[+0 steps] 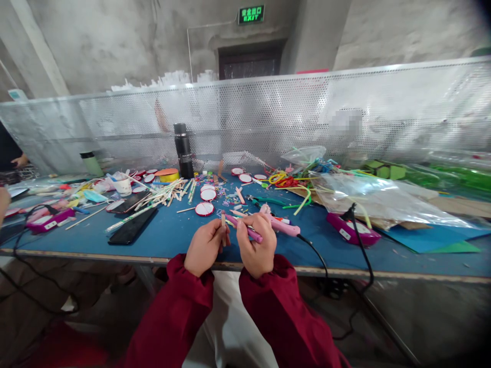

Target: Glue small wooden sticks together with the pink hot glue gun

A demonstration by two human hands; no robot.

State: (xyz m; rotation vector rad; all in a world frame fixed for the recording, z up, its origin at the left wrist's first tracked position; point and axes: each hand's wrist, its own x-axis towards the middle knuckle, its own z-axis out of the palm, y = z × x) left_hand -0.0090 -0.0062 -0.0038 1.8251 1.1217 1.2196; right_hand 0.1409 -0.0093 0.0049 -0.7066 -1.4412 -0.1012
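Observation:
Over the table's front edge, my left hand (pixel 203 246) pinches a short wooden stick (pixel 223 221) held upright between thumb and fingers. My right hand (pixel 259 248) is closed around a purple marker-like pen (pixel 254 234), whose tip points left towards the stick. Whether the tip touches the stick is too small to tell. Just right of my right hand lies a pink glue gun (pixel 287 226) with a black cord. Beyond my hands are a round white disc with a red rim (pixel 204 208) and green-handled pliers (pixel 268 200).
A black phone (pixel 132 227) and a pile of wooden sticks (pixel 171 193) lie left. A black bottle (pixel 184 153) stands at the back before a perforated metal screen (pixel 261 112). Clear plastic bags (pixel 383 199) and a purple box with a cord (pixel 351 230) are right. Someone's hand (pixel 20 161) shows far left.

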